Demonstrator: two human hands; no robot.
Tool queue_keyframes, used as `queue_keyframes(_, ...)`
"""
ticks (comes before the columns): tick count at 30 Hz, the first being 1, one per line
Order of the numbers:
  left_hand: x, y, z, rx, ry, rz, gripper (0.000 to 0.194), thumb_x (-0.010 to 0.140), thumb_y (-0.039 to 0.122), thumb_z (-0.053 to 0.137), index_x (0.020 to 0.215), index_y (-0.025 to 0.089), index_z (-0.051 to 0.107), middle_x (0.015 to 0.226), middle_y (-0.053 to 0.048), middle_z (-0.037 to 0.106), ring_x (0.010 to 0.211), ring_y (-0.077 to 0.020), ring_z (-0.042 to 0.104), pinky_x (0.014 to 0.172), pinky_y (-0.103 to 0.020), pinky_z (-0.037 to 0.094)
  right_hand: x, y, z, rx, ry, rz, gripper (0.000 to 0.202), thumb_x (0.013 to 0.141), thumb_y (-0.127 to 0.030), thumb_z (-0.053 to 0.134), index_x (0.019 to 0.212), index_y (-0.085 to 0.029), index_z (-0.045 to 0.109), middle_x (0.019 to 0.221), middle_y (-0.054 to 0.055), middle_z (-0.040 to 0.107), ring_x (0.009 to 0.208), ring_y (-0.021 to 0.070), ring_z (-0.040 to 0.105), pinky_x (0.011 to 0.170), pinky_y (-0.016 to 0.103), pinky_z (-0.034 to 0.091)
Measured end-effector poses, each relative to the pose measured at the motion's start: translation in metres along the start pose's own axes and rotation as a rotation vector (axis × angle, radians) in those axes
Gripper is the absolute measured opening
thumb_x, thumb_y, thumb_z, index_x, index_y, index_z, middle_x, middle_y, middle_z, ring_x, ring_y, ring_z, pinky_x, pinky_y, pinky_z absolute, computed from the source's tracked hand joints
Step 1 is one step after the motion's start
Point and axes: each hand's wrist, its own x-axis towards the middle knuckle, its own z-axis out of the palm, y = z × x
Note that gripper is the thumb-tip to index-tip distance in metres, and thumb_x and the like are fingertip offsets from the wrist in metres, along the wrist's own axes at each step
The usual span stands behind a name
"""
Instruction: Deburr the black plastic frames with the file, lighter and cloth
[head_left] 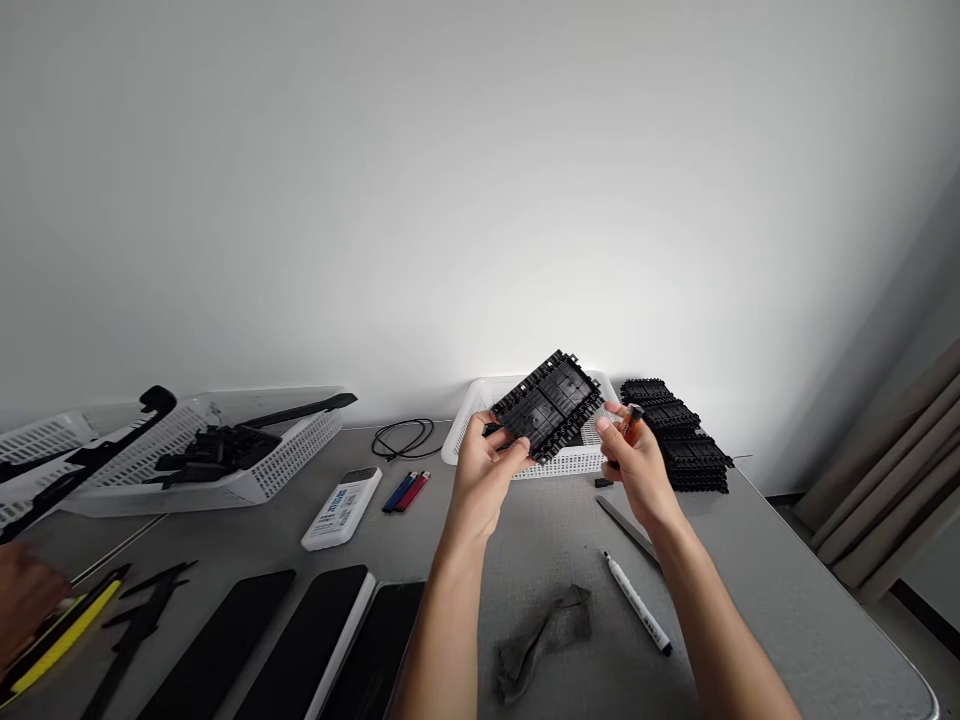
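My left hand (491, 460) is closed on the lower left corner of a black plastic panel (551, 405) with toothed edges. The panel is tilted and raised over a white basket (559, 465). Close to the panel's right corner, my right hand (630, 455) is closed around an orange lighter (635, 425), its dark top end pointing up. Whether the right fingertips touch the panel, I cannot tell. Beyond my right hand stand stacks of similar black panels (686, 460). Below it on the table lie a white marker (637, 605) and a grey blade-like strip (626, 525).
A dark cloth (544, 640) lies between my forearms. On the left are several phone-like slabs (221, 640), a white device (341, 510), a blue lighter (400, 492), a red lighter (412, 492), a black cable (401, 437) and white baskets (277, 470). Another person's hand (30, 600) is beside a yellow-black tool (64, 635).
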Motion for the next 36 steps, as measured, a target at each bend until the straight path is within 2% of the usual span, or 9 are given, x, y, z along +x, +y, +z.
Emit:
queue_keyframes(3,-0.002,0.001,0.000,-0.035,-0.067,-0.022,0.061,0.063,0.023,0.079,0.110,0.023,0.041,0.095,-0.003,0.072,0.079,-0.0157,0.070,0.074,-0.028,0.054,0.002,0.006,0.001,0.017,-0.103,0.010,0.045,0.074,-0.050,0.076,0.072,-0.024,0.039,0.058,-0.009,0.025,0.051,0.0076,0.020,0.041,0.021,0.020)
queue_keyframes(6,-0.004,0.004,0.000,0.003,-0.171,-0.032,0.069,0.061,0.025,0.084,0.117,0.023,0.043,0.098,-0.004,0.071,0.083,-0.0174,0.070,0.076,-0.029,0.055,0.003,0.007,-0.001,-0.001,-0.077,-0.038,0.054,0.074,-0.051,0.077,0.064,-0.025,0.030,0.056,-0.009,0.021,0.049,0.0075,0.015,0.041,0.023,0.018)
queue_keyframes(11,-0.003,0.005,-0.002,0.115,-0.296,-0.021,0.056,0.077,0.043,0.074,0.124,0.019,0.055,0.104,-0.010,0.073,0.100,-0.0247,0.070,0.089,-0.036,0.054,0.004,0.003,-0.007,-0.097,-0.024,-0.039,0.043,0.073,-0.054,0.076,0.067,-0.022,0.048,0.061,-0.004,0.036,0.054,0.0103,0.030,0.045,0.023,0.029)
queue_keyframes(19,0.003,-0.014,-0.008,0.201,-0.225,-0.064,0.061,0.080,0.043,0.071,0.132,0.014,0.056,0.102,-0.011,0.072,0.098,-0.0262,0.069,0.075,-0.037,0.061,0.006,0.002,-0.012,-0.215,-0.040,-0.159,0.037,0.076,-0.048,0.075,0.064,-0.021,0.053,0.063,-0.003,0.036,0.061,0.0126,0.030,0.054,0.027,0.028)
queue_keyframes(24,0.003,-0.014,-0.007,0.238,-0.176,-0.011,0.053,0.080,0.039,0.070,0.126,0.014,0.060,0.088,-0.008,0.074,0.088,-0.0245,0.071,0.073,-0.036,0.061,-0.001,-0.001,-0.008,-0.251,0.108,-0.228,0.031,0.081,-0.054,0.067,0.090,-0.025,0.060,0.072,-0.002,0.044,0.065,0.0151,0.037,0.056,0.027,0.032)
queue_keyframes(26,0.004,-0.013,-0.006,0.267,-0.166,0.021,0.046,0.081,0.037,0.068,0.122,0.016,0.062,0.089,-0.008,0.074,0.086,-0.0241,0.072,0.071,-0.034,0.060,-0.005,-0.004,-0.007,-0.233,0.150,-0.270,0.030,0.086,-0.055,0.059,0.086,-0.026,0.057,0.074,-0.001,0.043,0.065,0.0156,0.036,0.056,0.027,0.031)
queue_keyframes(28,0.003,-0.012,-0.005,0.288,-0.162,0.044,0.040,0.082,0.035,0.066,0.117,0.016,0.063,0.092,-0.009,0.075,0.087,-0.0241,0.072,0.071,-0.032,0.059,-0.008,-0.007,-0.007,-0.167,0.069,-0.213,0.033,0.087,-0.055,0.052,0.076,-0.024,0.051,0.070,-0.001,0.038,0.061,0.0153,0.030,0.052,0.027,0.026)
queue_keyframes(33,0.001,-0.006,0.000,0.289,-0.212,0.075,0.036,0.084,0.031,0.063,0.116,0.016,0.063,0.096,-0.010,0.076,0.085,-0.0228,0.073,0.077,-0.033,0.058,-0.009,-0.008,0.002,0.031,-0.378,0.218,0.030,0.077,-0.049,0.045,0.065,-0.023,0.038,0.063,-0.004,0.027,0.056,0.0129,0.020,0.047,0.025,0.013)
queue_keyframes(36,-0.001,-0.005,0.002,0.317,-0.243,0.101,0.034,0.084,0.028,0.062,0.115,0.016,0.063,0.095,-0.009,0.077,0.085,-0.0225,0.074,0.083,-0.035,0.057,-0.008,-0.003,0.010,0.050,-0.466,0.362,0.028,0.071,-0.048,0.045,0.064,-0.023,0.036,0.062,-0.005,0.026,0.056,0.0118,0.018,0.047,0.024,0.010)
